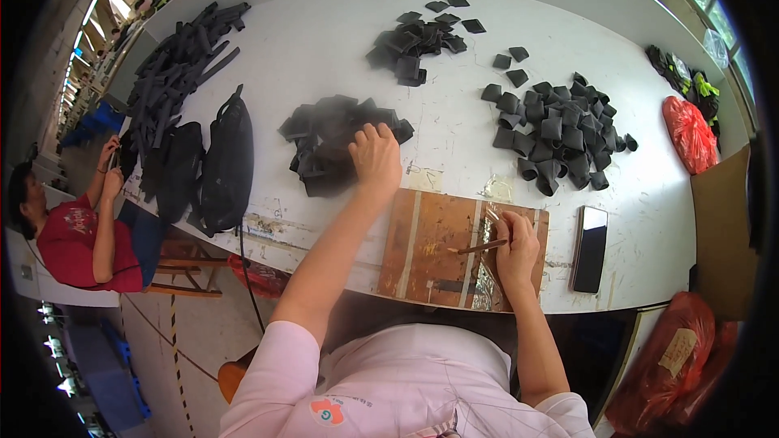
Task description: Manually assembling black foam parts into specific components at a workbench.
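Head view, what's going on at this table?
A person sits at a white table. Their left hand reaches into the nearest pile of black pieces. Their right hand holds a thin brush-like stick over a worn wooden board. More black piles and a phone lie nearby.

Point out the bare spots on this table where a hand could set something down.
Free: the white tabletop between the long strips and middle pile; also between wooden board and right pile, and beyond the phone. Crowded: under the left hand.
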A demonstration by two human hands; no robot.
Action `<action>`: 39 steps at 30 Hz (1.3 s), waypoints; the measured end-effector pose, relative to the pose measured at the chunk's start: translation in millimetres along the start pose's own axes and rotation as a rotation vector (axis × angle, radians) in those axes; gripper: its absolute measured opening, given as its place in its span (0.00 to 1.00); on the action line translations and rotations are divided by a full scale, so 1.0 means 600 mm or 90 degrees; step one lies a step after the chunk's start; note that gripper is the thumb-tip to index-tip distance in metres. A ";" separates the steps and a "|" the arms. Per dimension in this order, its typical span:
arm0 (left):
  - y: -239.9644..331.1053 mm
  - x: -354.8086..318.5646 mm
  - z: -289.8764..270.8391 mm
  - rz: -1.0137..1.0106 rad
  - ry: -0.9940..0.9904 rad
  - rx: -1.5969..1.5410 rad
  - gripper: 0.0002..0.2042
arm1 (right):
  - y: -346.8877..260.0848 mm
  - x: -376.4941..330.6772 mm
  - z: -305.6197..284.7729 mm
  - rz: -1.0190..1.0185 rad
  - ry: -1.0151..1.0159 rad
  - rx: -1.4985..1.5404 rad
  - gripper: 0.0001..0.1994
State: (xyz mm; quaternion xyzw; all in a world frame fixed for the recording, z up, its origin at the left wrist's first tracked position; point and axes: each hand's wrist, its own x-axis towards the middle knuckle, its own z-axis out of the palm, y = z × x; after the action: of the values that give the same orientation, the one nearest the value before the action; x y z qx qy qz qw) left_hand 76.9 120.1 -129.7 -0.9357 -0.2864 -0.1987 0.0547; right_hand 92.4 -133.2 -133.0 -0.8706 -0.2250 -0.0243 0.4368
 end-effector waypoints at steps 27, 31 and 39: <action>0.025 -0.105 -0.113 0.050 -0.013 -0.457 0.13 | 0.006 0.002 0.003 -0.060 0.034 0.009 0.03; 0.000 -0.029 -0.041 0.021 0.041 -0.327 0.10 | 0.009 0.002 0.003 -0.056 0.031 0.003 0.03; -0.018 -0.002 0.013 0.016 -0.063 -0.162 0.05 | 0.002 0.003 0.002 -0.054 0.025 0.004 0.03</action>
State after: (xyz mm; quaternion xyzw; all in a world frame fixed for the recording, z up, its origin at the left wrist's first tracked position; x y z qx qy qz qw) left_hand 72.5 130.1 -137.2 -0.9473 -0.2493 -0.1861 -0.0763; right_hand 94.2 -132.2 -134.0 -0.8584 -0.2535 -0.0592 0.4421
